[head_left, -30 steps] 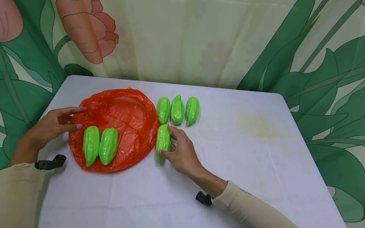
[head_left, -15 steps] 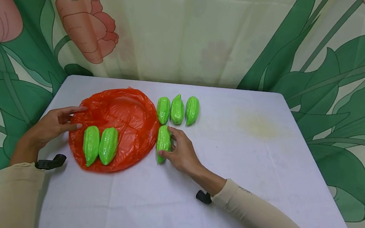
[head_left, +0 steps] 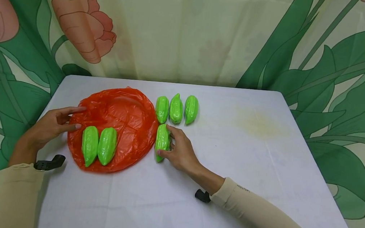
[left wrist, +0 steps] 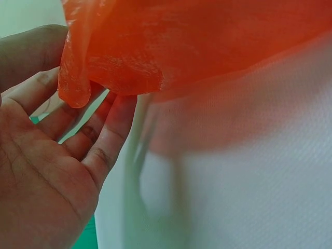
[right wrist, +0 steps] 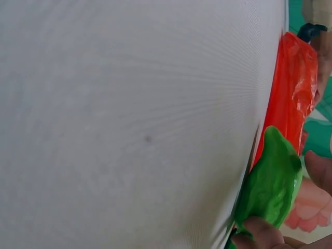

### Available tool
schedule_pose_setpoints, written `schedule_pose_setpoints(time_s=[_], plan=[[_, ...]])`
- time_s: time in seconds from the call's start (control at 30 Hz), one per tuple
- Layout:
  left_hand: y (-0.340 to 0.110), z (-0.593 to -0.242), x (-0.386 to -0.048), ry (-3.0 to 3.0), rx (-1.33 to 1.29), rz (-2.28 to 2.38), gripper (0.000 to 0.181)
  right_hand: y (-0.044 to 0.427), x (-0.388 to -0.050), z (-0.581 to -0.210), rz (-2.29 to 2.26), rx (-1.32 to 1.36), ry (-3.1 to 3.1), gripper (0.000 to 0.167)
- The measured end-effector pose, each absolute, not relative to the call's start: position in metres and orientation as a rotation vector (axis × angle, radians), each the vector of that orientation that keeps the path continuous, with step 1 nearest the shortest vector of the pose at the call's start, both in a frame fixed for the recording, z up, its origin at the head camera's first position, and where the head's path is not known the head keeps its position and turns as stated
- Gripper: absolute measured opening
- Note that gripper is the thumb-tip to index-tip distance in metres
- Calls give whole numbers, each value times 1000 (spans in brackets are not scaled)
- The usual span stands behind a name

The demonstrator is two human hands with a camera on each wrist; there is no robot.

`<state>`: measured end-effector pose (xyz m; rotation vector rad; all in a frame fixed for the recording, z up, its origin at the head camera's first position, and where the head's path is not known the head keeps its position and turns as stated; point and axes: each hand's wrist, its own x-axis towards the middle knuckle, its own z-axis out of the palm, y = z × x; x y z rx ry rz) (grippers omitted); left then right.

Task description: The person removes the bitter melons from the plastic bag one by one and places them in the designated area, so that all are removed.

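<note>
Printed cloth [head_left: 215,33] with tulips, leaves and a carrot hangs behind a white tabletop [head_left: 225,215]. On its left half, nearer the far-left corner than the near edge, lies a round shape covered in red plastic [head_left: 132,127]. Two wrapped green vegetables [head_left: 107,146] rest on its near part, side by side, long axes roughly square to the near edge and tapered ends towards it.

Just beside the round's right-hand rim is the held green vegetable [head_left: 161,139]; whether it touches the rim, I cannot tell. Its long axis runs from far edge to near edge, the tapered tip facing the near edge. Behind it, close to the far edge, a row of three green vegetables [head_left: 176,108] lies parallel; the middle one points its narrow tip at the far edge.

The right hand [head_left: 180,150] has a narrow grip, thumb by the near tip and fingers at the far end, holding that vegetable lengthwise. The left hand [head_left: 49,126] has a narrow grip too, the red rim between its thumb and fingers.

I judge the step in hand to be gripping or placing this single vegetable. A lift would call for both ends held firmly; a release, for spread fingers and no sideways nudge.
</note>
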<state>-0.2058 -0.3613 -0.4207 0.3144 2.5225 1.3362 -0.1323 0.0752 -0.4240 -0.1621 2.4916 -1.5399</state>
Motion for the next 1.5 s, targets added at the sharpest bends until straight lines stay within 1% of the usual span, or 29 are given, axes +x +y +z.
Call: schedule_pose_setpoints(time_s=[0.77,1.03,1.33,1.5], plan=[[-361,-418,-205,2549,300,1312,60,78,-134,-421,-1597,-77,2452,99],[-360,-416,-204,2548,293,1309,60,77,-134,-414,-1629,-124,2503,96],[-360,-416,-204,2535,292,1327,61,56,-130,-394,-1713,-167,2489,93],[-361,-416,-204,2534,282,1326,62,38,-126,-389,-1773,-249,2454,91]])
